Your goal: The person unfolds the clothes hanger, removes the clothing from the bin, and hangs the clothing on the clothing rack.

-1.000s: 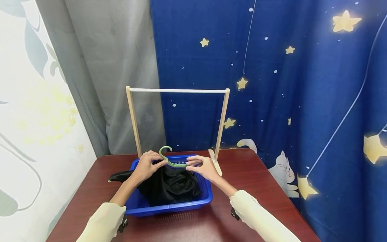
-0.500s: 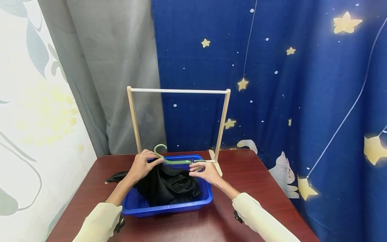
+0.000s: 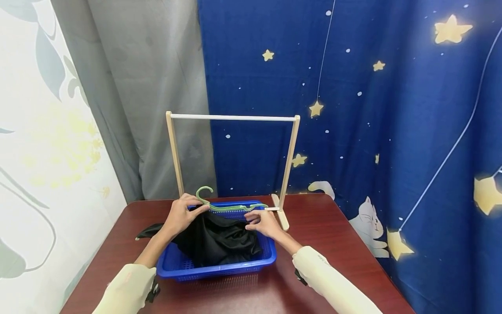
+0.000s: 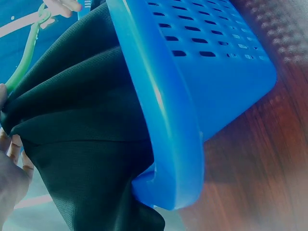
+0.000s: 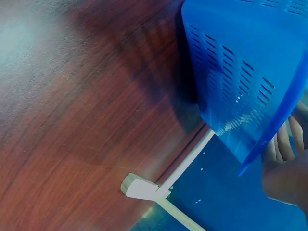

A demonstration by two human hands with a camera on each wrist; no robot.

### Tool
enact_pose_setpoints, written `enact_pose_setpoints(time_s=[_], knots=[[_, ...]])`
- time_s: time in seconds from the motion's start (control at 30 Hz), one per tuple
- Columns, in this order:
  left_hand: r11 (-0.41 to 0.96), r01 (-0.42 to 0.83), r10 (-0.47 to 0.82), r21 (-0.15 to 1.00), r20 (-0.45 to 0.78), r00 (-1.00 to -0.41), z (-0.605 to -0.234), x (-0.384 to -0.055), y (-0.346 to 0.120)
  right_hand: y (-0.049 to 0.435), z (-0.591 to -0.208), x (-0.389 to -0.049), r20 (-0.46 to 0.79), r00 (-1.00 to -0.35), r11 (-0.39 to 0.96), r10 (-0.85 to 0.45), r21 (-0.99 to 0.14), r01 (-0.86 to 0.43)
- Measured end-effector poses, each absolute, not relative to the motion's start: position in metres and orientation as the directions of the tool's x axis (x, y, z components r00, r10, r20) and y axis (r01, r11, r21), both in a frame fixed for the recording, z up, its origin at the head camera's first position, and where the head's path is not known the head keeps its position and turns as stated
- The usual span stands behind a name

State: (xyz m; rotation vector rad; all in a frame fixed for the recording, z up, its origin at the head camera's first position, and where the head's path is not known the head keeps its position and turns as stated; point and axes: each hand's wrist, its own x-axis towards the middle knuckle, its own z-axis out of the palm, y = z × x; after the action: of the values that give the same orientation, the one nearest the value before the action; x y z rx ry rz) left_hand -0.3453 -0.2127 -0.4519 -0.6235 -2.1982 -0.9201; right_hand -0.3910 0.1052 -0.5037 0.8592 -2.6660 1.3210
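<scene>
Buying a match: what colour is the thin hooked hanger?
The thin hooked hanger is light green, clearest in the head view.

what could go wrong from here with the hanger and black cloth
The black cloth spills past the side of the basket and might snag on its rim if lifted. The left hand pinches the green hanger near its hook, so the far end could tip. A tugged basket may jolt the nearby rack.

One hanger (image 3: pixel 226 208), one basket (image 3: pixel 219 269), one rack (image 3: pixel 234 117)

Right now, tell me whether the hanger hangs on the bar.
No: the left hand holds the hanger apart from the bar.
</scene>
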Motion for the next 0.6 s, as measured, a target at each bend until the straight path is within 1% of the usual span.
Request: enact_pose_setpoints(time_s=[0.2, 0.37, 0.47, 0.6], knots=[[0.636, 0.626, 0.16, 0.45, 0.717, -0.678, -0.451, -0.343, -0.216, 0.093, -0.505, -0.391, 0.194, -0.882, 0.529, -0.429, -0.738, -0.419], [0.627, 0.624, 0.156, 0.467, 0.709, -0.688, -0.45, -0.341, -0.219, 0.085, -0.505, -0.39, 0.167, -0.9, 0.546, -0.403, -0.746, -0.383], [0.623, 0.625, 0.156, 0.47, 0.708, -0.689, -0.451, -0.34, -0.22, 0.082, -0.506, -0.39, 0.121, -0.921, 0.498, -0.37, -0.811, -0.307], [0.627, 0.624, 0.15, 0.467, 0.713, -0.685, -0.452, -0.34, -0.224, 0.08, -0.507, -0.391, 0.086, -0.939, 0.398, -0.333, -0.89, -0.223]])
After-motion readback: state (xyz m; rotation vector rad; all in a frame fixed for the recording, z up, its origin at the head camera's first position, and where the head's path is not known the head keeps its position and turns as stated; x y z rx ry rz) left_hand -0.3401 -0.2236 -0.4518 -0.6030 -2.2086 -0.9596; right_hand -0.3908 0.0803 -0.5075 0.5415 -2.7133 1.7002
